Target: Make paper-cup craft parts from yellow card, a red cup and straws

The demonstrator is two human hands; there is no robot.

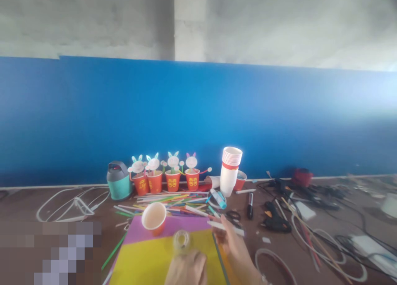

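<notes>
Low in the middle, over the yellow sheet (145,258), my left hand (187,270) is curled closed and somewhat blurred. A roll of clear tape (181,239) shows just beyond its knuckles; whether they touch I cannot tell. My right hand (231,243) is to the right of the sheets, its fingers closed round a white pen (229,228) that points left. An orange paper cup (154,219) with a pale inside stands at the far left of the paper stack, on a purple sheet (138,230).
Several cups with paper rabbits (173,179) line the back beside a teal device (119,181). Nearby are stacked cups (231,171), coloured sticks (173,200), scissors (233,214) and a black marker (250,205). A glue gun (276,221) and cables (335,260) lie to the right.
</notes>
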